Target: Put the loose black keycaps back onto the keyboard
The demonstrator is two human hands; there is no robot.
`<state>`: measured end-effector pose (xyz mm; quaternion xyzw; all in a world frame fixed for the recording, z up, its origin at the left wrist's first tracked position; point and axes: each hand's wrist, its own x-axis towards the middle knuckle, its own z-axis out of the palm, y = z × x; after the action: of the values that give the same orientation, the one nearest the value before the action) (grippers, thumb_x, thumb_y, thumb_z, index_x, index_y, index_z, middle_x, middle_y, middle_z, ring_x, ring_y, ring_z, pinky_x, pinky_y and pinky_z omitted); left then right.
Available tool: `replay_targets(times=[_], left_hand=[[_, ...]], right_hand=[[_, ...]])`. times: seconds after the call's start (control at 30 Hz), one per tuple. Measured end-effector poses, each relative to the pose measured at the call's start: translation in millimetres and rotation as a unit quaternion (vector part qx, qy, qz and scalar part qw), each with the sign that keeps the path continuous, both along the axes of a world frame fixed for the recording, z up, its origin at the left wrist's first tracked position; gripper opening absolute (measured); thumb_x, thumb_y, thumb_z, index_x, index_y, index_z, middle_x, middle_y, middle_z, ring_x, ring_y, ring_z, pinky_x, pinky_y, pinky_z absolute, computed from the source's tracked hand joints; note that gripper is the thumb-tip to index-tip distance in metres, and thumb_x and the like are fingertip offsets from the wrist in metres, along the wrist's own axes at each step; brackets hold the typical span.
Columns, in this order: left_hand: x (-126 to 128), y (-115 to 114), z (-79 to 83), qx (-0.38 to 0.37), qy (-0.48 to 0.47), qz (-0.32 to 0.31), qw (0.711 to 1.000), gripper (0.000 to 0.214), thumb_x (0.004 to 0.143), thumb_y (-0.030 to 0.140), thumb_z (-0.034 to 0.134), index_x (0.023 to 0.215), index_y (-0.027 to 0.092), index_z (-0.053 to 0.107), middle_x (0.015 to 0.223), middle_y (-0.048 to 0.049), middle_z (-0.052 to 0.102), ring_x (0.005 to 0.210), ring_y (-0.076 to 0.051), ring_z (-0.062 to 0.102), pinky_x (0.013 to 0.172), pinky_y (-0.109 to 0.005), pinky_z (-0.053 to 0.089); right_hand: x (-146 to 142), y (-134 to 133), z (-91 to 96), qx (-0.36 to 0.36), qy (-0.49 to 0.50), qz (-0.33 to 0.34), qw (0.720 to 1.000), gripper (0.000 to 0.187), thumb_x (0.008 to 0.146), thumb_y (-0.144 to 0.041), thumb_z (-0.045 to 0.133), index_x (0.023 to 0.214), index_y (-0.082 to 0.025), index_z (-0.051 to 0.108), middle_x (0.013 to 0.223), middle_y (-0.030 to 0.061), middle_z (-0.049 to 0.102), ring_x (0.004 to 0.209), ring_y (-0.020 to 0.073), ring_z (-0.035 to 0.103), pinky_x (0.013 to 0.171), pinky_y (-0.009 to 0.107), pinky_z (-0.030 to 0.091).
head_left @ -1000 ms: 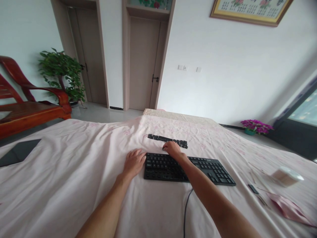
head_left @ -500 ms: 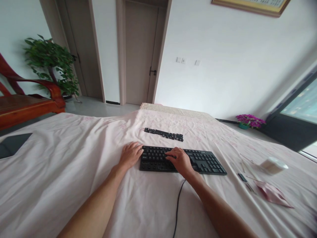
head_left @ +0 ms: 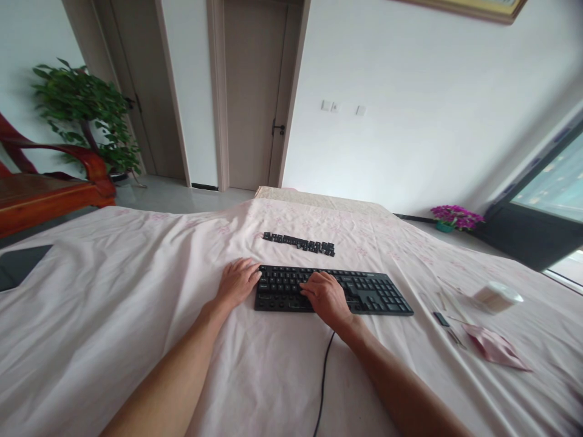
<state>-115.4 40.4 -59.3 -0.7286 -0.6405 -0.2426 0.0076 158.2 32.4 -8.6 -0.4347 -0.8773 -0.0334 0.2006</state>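
Note:
A black keyboard (head_left: 382,294) lies flat on the pale pink cloth, its cord running toward me. Along its lower left rows some keycaps are off, and the bare switch spots show. My left hand (head_left: 237,282) grips the keyboard's left end at the upper corner, with thumb and fingers on the edge. Over the middle of the letter keys is my right hand (head_left: 325,296), thumb and forefinger pinched together low on the keys; whatever is between them is hidden. Loose black keycaps (head_left: 298,243) lie in an uneven row beyond the keyboard.
To the right are a clear round tub of cotton swabs (head_left: 497,297), a small dark tool (head_left: 441,318), thin sticks and a folded pink cloth (head_left: 496,347). A dark tablet (head_left: 20,267) lies at far left. The bed-like surface is wrinkled. A wooden chair (head_left: 59,188) stands beyond.
The view has shifted slightly, moving everything a little left in the picture. My right hand's fingers have closed in and sit lower on the keys. My left hand keeps its place.

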Motion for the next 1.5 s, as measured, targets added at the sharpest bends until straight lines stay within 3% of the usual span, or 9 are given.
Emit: replay_targets(times=[0.17, 0.4, 0.53, 0.63, 0.87, 1.13, 1.27, 1.5], left_hand=[[-0.1, 0.3, -1.3, 0.001, 0.008, 0.003, 1.000, 0.042, 0.094, 0.043, 0.035, 0.124, 0.030, 0.060, 0.135, -0.0031, 0.055, 0.128, -0.024, 0.043, 0.107, -0.042, 0.030], [-0.3, 1.2, -1.9, 0.006, 0.011, 0.004, 1.000, 0.041, 0.093, 0.043, 0.036, 0.124, 0.030, 0.061, 0.135, -0.0033, 0.056, 0.128, -0.024, 0.044, 0.106, -0.042, 0.030], [0.6, 0.8, -2.1, 0.009, 0.013, 0.005, 1.000, 0.041, 0.093, 0.042, 0.037, 0.124, 0.030, 0.061, 0.134, -0.0033, 0.056, 0.128, -0.024, 0.044, 0.106, -0.042, 0.030], [0.7, 0.5, -2.0, 0.005, 0.011, 0.009, 1.000, 0.041, 0.093, 0.042, 0.036, 0.124, 0.030, 0.060, 0.135, -0.0028, 0.056, 0.129, -0.024, 0.043, 0.107, -0.041, 0.030], [-2.3, 0.9, -2.3, 0.000, -0.004, -0.008, 1.000, 0.042, 0.094, 0.041, 0.034, 0.123, 0.028, 0.061, 0.135, -0.0033, 0.055, 0.129, -0.023, 0.043, 0.108, -0.041, 0.029], [-3.4, 0.1, -5.6, 0.003, -0.011, -0.012, 1.000, 0.040, 0.093, 0.039, 0.036, 0.122, 0.027, 0.061, 0.134, -0.0036, 0.056, 0.129, -0.022, 0.043, 0.109, -0.041, 0.028], [-2.1, -0.6, -6.1, 0.000, -0.011, -0.005, 1.000, 0.040, 0.094, 0.039, 0.035, 0.123, 0.028, 0.060, 0.135, -0.0034, 0.055, 0.131, -0.023, 0.042, 0.109, -0.043, 0.028], [-2.1, -3.1, -6.7, -0.011, -0.013, -0.002, 1.000, 0.043, 0.095, 0.041, 0.032, 0.128, 0.028, 0.057, 0.138, -0.0037, 0.053, 0.133, -0.023, 0.039, 0.110, -0.045, 0.027]], right_hand=[[-4.6, -8.1, 10.1, 0.024, -0.102, 0.002, 0.995, 0.023, 0.093, -0.023, 0.048, 0.083, -0.022, 0.069, 0.080, 0.0028, 0.058, 0.080, 0.0156, 0.049, 0.071, 0.030, 0.030], [-12.6, -19.1, 13.3, 0.062, -0.207, 0.009, 0.976, 0.021, 0.085, -0.008, 0.049, 0.098, -0.018, 0.063, 0.089, 0.0064, 0.059, 0.083, 0.0199, 0.048, 0.071, 0.034, 0.030], [-17.3, -22.5, 11.1, 0.065, -0.244, 0.027, 0.967, 0.020, 0.081, -0.004, 0.049, 0.088, -0.015, 0.064, 0.091, 0.0092, 0.059, 0.085, 0.0215, 0.047, 0.072, 0.035, 0.031], [-12.5, -22.9, 6.9, 0.051, -0.203, 0.019, 0.978, 0.022, 0.083, -0.006, 0.048, 0.093, -0.016, 0.066, 0.090, 0.0086, 0.060, 0.084, 0.0205, 0.048, 0.072, 0.034, 0.032], [10.7, -20.0, 1.0, 0.022, 0.024, -0.015, 0.999, 0.037, 0.092, -0.022, 0.045, 0.125, -0.029, 0.059, 0.099, 0.0060, 0.062, 0.089, 0.0194, 0.052, 0.079, 0.033, 0.037], [14.1, -19.6, 7.7, -0.027, 0.009, 0.066, 0.997, 0.062, 0.074, -0.044, 0.070, 0.132, -0.032, 0.053, 0.132, 0.0056, 0.052, 0.119, 0.0276, 0.043, 0.101, 0.044, 0.031], [14.1, -18.0, 1.6, -0.040, 0.016, 0.045, 0.998, 0.070, 0.070, -0.041, 0.074, 0.135, -0.032, 0.049, 0.133, 0.0054, 0.051, 0.121, 0.0275, 0.043, 0.103, 0.044, 0.031], [15.1, -18.8, -5.2, -0.031, 0.043, 0.035, 0.998, 0.065, 0.071, -0.041, 0.074, 0.132, -0.031, 0.053, 0.125, 0.0058, 0.058, 0.115, 0.0269, 0.049, 0.100, 0.044, 0.036]])
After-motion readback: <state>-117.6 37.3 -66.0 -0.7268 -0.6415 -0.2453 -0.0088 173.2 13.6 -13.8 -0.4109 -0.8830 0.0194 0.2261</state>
